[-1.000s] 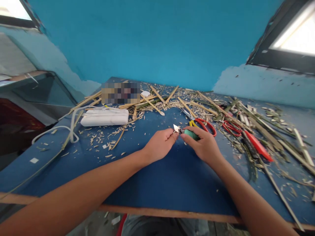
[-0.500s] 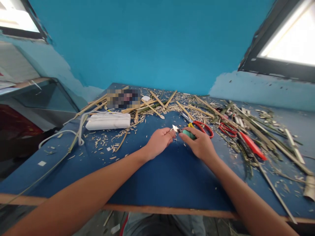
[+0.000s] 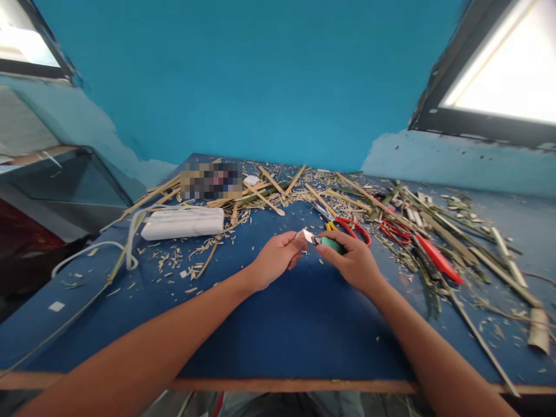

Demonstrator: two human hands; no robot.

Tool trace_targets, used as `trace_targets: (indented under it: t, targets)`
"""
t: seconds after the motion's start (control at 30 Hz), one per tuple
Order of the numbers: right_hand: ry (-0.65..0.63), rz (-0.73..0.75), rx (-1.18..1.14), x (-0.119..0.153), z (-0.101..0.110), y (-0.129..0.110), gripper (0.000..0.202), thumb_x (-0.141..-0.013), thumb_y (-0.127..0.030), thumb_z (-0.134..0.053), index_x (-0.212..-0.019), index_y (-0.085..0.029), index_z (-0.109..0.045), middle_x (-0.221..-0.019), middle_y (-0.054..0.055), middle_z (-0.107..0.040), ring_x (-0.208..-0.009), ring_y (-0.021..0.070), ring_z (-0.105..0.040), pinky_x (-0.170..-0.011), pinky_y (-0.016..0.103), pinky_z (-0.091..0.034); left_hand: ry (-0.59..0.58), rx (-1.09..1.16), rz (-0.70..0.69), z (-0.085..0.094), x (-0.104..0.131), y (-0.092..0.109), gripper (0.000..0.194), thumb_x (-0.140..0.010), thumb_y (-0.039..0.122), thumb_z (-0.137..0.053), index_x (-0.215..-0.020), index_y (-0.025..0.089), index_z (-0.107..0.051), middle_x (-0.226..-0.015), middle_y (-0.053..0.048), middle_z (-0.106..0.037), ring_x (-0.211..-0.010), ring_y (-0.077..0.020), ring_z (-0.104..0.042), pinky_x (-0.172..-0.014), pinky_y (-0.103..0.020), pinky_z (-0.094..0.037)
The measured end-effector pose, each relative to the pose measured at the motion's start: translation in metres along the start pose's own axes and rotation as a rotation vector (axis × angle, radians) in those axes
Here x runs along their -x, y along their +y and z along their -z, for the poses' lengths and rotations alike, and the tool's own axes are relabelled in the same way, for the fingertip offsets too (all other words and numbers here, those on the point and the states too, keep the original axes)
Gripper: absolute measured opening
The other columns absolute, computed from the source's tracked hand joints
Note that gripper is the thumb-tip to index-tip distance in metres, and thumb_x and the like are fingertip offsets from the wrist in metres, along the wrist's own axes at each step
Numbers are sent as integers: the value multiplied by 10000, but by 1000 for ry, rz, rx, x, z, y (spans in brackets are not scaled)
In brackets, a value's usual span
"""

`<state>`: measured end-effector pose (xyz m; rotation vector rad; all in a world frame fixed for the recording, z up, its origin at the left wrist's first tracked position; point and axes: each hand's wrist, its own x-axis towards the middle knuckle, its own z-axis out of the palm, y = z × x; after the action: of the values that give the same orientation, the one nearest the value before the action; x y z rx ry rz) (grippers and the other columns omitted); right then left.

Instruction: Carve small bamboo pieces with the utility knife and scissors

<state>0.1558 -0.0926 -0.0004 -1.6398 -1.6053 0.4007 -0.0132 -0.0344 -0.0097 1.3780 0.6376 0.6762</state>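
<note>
My right hand (image 3: 354, 255) is wrapped round the green handle of a cutter (image 3: 330, 244), whose bright blade points left. The blade tip lies against the fingertips of my left hand (image 3: 275, 258). My left fingers are pinched together; what they hold, if anything, is too small to tell. Just beyond my right hand, red-handled scissors (image 3: 357, 226) rest on the blue table (image 3: 286, 330), with a yellow-handled tool (image 3: 330, 226) beside them.
A white power strip (image 3: 185, 224) with a cable lies at the left. Bamboo strips (image 3: 271, 200) and shavings cover the back. On the right are a red tool (image 3: 439, 259), more strips and a short bamboo piece (image 3: 539, 330). The wall stands behind.
The view has shifted slightly, so the table's things appear a little lower and further left. My left fingertips have changed their pose at the blade. The cutter remains in my right hand.
</note>
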Motion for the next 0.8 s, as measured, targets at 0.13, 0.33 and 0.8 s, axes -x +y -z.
trace_targets:
  t: [0.13,0.33,0.8]
  targets:
    - [-45,22,-13,1,0,-2,380,-738,-487,-578,-971,-201,-669,-851,42,-680,-715,178,-599,-661,279,-458,-39,-86,-38,2,0,-1,340,-841,481,-440,-761,155,-499,-480,59,-385,-463,-75,-340,-493,-218,-275]
    - [-36,6,-13,1,0,2,378,-732,-495,-586,-963,-208,-670,-864,41,-681,-741,183,-603,-683,287,-461,-56,-147,-25,5,1,1,329,-851,452,-434,-729,154,-499,-478,57,-403,-484,-77,-370,-522,-218,-286]
    - [90,10,32,-1,-6,0,381,-729,-506,-578,-969,-224,-671,-938,56,-689,-816,218,-618,-739,321,-456,-17,30,27,5,-2,4,312,-842,439,-458,-716,156,-496,-440,58,-409,-452,-74,-335,-505,-217,-300]
